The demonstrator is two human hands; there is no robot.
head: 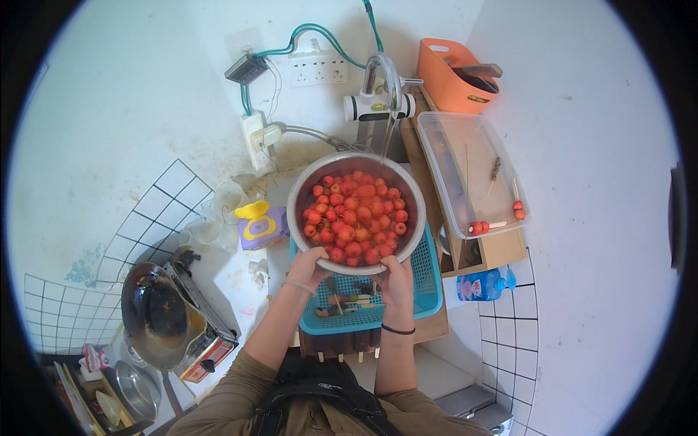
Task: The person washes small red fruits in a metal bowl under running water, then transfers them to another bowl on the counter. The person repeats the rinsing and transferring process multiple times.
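A round metal basin (417, 229) holds water and many small red fruits (349, 218) that look like hawthorns or crabapples. My left hand (308, 268) grips its near rim on the left, and my right hand (395, 279) grips the same rim further right. From the curved chrome faucet (393, 82), a thin stream of water runs into the basin's far side. Beneath the basin sits a blue plastic basket (433, 294), partly hidden, with several sticks carrying pieces of food (346, 300) inside.
To the right, a clear plastic box (436, 163) holds skewered fruits, below an orange bin (436, 71). A blue pump bottle (482, 285) stands nearer. Leftward are a purple wipes pack (264, 229) and a wok (158, 316) on a portable gas stove (210, 354). A power strip (256, 144) hangs behind.
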